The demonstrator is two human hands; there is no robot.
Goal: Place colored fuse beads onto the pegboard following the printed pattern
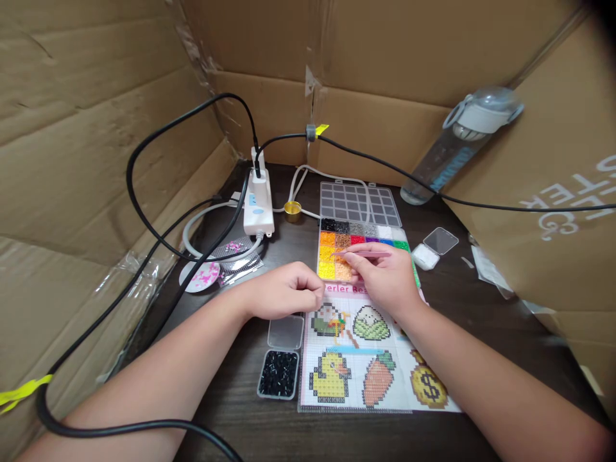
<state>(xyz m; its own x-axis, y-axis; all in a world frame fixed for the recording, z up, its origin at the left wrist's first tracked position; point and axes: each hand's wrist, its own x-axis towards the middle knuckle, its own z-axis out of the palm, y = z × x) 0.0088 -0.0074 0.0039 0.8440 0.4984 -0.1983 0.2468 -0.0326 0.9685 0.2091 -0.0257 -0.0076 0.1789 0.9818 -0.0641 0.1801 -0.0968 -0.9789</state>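
My right hand (384,273) pinches a pair of pink tweezers (368,254), whose tips point left over the orange and yellow compartments of the bead box (328,255). The box is sorted by colour, and its clear lid (359,200) lies folded back behind it. Curled closed, my left hand (293,290) rests by the top left corner of the pattern sheet (356,366); whatever its fingers may hold is hidden. Pixel pictures of a duck, a carrot and a coin are printed on the sheet. Some orange and brown pieces lie near its upper pictures.
A small case of black beads (278,374) stands left of the sheet. Black cables (139,147) loop over a white power strip (258,212). A gold cup (292,211), a small white-filled case (425,256) and a water bottle (457,151) stand around. Cardboard walls enclose the table.
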